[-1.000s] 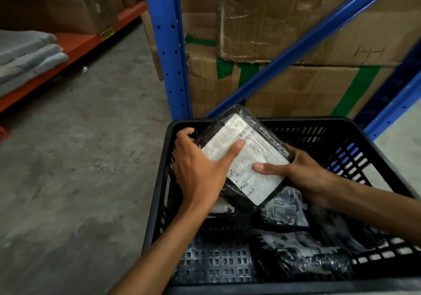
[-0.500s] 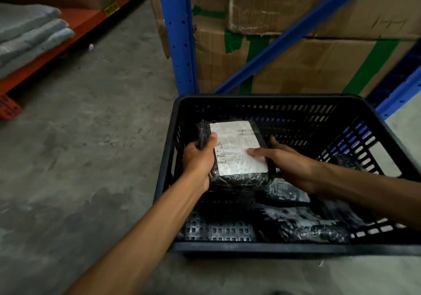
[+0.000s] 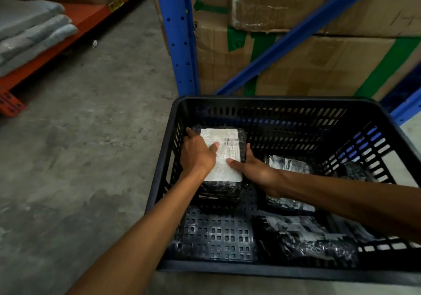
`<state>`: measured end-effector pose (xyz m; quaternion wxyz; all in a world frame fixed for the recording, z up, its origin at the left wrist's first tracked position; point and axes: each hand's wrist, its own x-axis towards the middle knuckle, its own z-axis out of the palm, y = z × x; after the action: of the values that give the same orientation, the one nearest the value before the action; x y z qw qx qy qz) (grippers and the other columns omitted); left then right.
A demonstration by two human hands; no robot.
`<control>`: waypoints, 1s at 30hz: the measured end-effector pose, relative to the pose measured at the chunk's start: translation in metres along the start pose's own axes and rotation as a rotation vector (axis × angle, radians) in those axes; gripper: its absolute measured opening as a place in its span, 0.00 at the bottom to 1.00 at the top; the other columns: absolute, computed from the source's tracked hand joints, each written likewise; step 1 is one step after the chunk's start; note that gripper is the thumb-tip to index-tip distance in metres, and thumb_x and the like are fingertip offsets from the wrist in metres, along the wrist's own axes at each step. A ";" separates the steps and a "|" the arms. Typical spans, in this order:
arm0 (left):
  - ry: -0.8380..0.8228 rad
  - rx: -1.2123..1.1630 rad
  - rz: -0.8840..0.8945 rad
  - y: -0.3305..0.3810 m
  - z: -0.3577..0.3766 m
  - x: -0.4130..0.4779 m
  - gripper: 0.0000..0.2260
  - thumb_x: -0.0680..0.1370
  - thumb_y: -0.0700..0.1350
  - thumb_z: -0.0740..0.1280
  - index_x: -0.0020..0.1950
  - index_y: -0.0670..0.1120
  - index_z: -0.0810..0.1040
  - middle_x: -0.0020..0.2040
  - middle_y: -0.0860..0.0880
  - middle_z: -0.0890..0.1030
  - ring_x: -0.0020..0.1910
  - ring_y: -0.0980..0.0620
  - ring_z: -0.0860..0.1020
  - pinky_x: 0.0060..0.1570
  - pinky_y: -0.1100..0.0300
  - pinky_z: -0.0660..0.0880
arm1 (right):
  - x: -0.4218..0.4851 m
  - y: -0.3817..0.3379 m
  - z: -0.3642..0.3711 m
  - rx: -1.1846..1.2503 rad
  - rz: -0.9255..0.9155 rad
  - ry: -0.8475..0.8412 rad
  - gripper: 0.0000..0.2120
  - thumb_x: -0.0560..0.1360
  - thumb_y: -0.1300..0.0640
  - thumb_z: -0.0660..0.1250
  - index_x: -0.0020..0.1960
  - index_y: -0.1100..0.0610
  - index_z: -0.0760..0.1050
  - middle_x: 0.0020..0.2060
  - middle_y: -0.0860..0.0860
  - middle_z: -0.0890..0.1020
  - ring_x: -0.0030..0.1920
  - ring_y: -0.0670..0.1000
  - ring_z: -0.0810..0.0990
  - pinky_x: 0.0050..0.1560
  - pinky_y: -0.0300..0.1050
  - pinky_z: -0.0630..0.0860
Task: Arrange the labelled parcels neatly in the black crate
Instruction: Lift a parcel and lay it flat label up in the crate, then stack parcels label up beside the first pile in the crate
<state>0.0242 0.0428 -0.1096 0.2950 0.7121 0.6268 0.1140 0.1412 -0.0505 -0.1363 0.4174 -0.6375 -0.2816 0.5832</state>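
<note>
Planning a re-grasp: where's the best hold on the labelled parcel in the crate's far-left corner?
Grip the labelled parcel by its right and near edges, coming from above. It lies flat, label up, close to the black crate left wall, where fingers have little room.

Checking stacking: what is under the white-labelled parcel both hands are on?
The labelled parcel, pressed by left hand and right hand, covers whatever is below it. Only perforated crate floor shows in front; another parcel beneath cannot be ruled out.
</note>
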 end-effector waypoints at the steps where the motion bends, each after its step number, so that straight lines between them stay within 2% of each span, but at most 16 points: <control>1: 0.016 -0.006 0.011 -0.001 0.001 0.001 0.42 0.77 0.55 0.70 0.81 0.38 0.52 0.74 0.40 0.70 0.71 0.41 0.71 0.63 0.50 0.73 | 0.004 0.002 -0.004 -0.003 0.007 -0.024 0.47 0.80 0.54 0.66 0.79 0.49 0.29 0.61 0.44 0.76 0.51 0.39 0.81 0.44 0.33 0.83; 3: 0.026 -0.006 0.024 -0.002 -0.001 0.002 0.41 0.76 0.55 0.70 0.80 0.39 0.55 0.73 0.39 0.72 0.70 0.41 0.72 0.62 0.51 0.73 | 0.007 0.002 -0.008 -0.059 0.043 -0.033 0.46 0.80 0.50 0.65 0.80 0.48 0.31 0.65 0.44 0.75 0.53 0.40 0.81 0.43 0.30 0.80; 6: 0.009 0.054 0.031 0.002 -0.007 -0.004 0.40 0.77 0.53 0.70 0.81 0.40 0.55 0.73 0.39 0.70 0.70 0.40 0.72 0.62 0.50 0.74 | 0.007 -0.006 -0.023 -0.290 0.082 0.062 0.35 0.82 0.41 0.57 0.82 0.48 0.44 0.78 0.49 0.64 0.74 0.51 0.68 0.66 0.34 0.67; 8: 0.074 0.160 0.126 0.014 -0.009 -0.015 0.39 0.76 0.52 0.70 0.81 0.43 0.55 0.76 0.39 0.66 0.72 0.39 0.69 0.67 0.49 0.70 | 0.006 -0.010 -0.046 -0.443 0.008 0.178 0.31 0.82 0.40 0.55 0.81 0.50 0.55 0.79 0.50 0.62 0.78 0.52 0.62 0.76 0.44 0.60; 9: 0.123 0.194 0.206 0.025 -0.008 -0.020 0.37 0.75 0.52 0.70 0.80 0.44 0.58 0.76 0.39 0.66 0.73 0.39 0.67 0.69 0.48 0.68 | 0.004 -0.013 -0.059 -0.488 -0.034 0.246 0.29 0.82 0.42 0.57 0.80 0.51 0.58 0.78 0.52 0.65 0.75 0.53 0.67 0.74 0.45 0.65; 11: 0.129 0.139 0.368 0.054 0.003 -0.033 0.31 0.75 0.53 0.69 0.76 0.46 0.67 0.72 0.41 0.72 0.69 0.40 0.71 0.67 0.48 0.70 | -0.002 -0.018 -0.088 -0.532 -0.088 0.408 0.26 0.82 0.47 0.60 0.77 0.52 0.64 0.71 0.54 0.76 0.61 0.49 0.76 0.54 0.39 0.75; 12: 0.039 0.043 0.404 0.069 0.011 -0.039 0.28 0.74 0.53 0.68 0.73 0.46 0.71 0.68 0.42 0.77 0.66 0.42 0.74 0.64 0.50 0.72 | -0.004 -0.018 -0.103 -0.537 -0.084 0.487 0.23 0.81 0.49 0.62 0.75 0.53 0.68 0.67 0.55 0.79 0.55 0.48 0.76 0.49 0.38 0.72; 14: -0.251 -0.129 0.358 0.095 0.032 -0.051 0.23 0.74 0.53 0.68 0.68 0.47 0.76 0.62 0.45 0.82 0.61 0.45 0.79 0.61 0.54 0.75 | -0.010 -0.014 -0.130 -0.505 0.016 0.575 0.18 0.80 0.56 0.63 0.69 0.57 0.75 0.63 0.57 0.81 0.52 0.50 0.77 0.51 0.39 0.72; 16: -0.482 -0.215 0.271 0.106 0.061 -0.055 0.16 0.75 0.51 0.67 0.60 0.46 0.81 0.51 0.48 0.84 0.53 0.47 0.81 0.54 0.57 0.75 | -0.016 0.001 -0.151 -0.515 0.129 0.524 0.16 0.79 0.62 0.62 0.65 0.64 0.78 0.63 0.62 0.80 0.59 0.57 0.79 0.61 0.47 0.75; 18: -0.584 -0.161 0.229 0.103 0.091 -0.054 0.07 0.78 0.49 0.65 0.49 0.47 0.80 0.43 0.48 0.80 0.44 0.47 0.78 0.46 0.54 0.74 | -0.018 0.016 -0.159 -0.603 0.180 0.439 0.16 0.80 0.63 0.63 0.65 0.66 0.77 0.61 0.59 0.81 0.60 0.58 0.78 0.62 0.47 0.75; 19: -0.612 -0.099 0.195 0.099 0.106 -0.052 0.09 0.79 0.48 0.64 0.53 0.46 0.80 0.48 0.46 0.80 0.48 0.46 0.79 0.47 0.53 0.75 | -0.018 0.019 -0.157 -0.599 0.186 0.421 0.16 0.80 0.63 0.64 0.66 0.65 0.77 0.55 0.55 0.81 0.56 0.56 0.79 0.57 0.45 0.75; 20: -0.619 -0.023 0.161 0.094 0.119 -0.050 0.15 0.79 0.48 0.64 0.62 0.43 0.78 0.60 0.45 0.79 0.57 0.44 0.78 0.52 0.53 0.75 | -0.014 0.021 -0.155 -0.555 0.167 0.406 0.16 0.80 0.63 0.64 0.66 0.65 0.76 0.53 0.56 0.80 0.53 0.54 0.78 0.54 0.46 0.76; 22: -0.553 0.100 0.133 0.086 0.141 -0.045 0.26 0.79 0.48 0.65 0.75 0.39 0.67 0.75 0.40 0.66 0.72 0.39 0.68 0.65 0.52 0.72 | -0.005 0.021 -0.151 -0.549 0.128 0.377 0.18 0.81 0.61 0.62 0.70 0.64 0.72 0.60 0.59 0.78 0.57 0.53 0.73 0.61 0.49 0.73; 24: -0.484 0.097 0.099 0.084 0.150 -0.040 0.32 0.78 0.49 0.67 0.77 0.38 0.61 0.77 0.38 0.58 0.75 0.36 0.62 0.71 0.48 0.67 | 0.002 0.024 -0.153 -0.612 0.168 0.320 0.21 0.83 0.57 0.58 0.73 0.64 0.68 0.70 0.62 0.73 0.61 0.52 0.70 0.67 0.51 0.68; 27: -0.551 0.047 -0.046 0.085 0.157 -0.032 0.32 0.78 0.52 0.65 0.79 0.39 0.60 0.78 0.39 0.62 0.74 0.38 0.66 0.69 0.49 0.71 | 0.002 0.030 -0.161 -0.768 0.230 0.188 0.22 0.83 0.57 0.52 0.72 0.65 0.69 0.65 0.62 0.74 0.63 0.56 0.71 0.71 0.55 0.63; 30: -0.637 -0.005 -0.116 0.083 0.164 -0.033 0.29 0.80 0.53 0.59 0.79 0.42 0.63 0.77 0.40 0.67 0.71 0.40 0.71 0.65 0.50 0.74 | 0.002 0.029 -0.158 -0.823 0.188 0.178 0.20 0.83 0.59 0.52 0.70 0.65 0.71 0.68 0.63 0.74 0.56 0.53 0.69 0.69 0.56 0.66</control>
<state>0.1738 -0.0375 -0.1868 0.4841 0.6742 0.5424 -0.1301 0.2926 -0.0955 -0.1672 0.0962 -0.8216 -0.3943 0.4003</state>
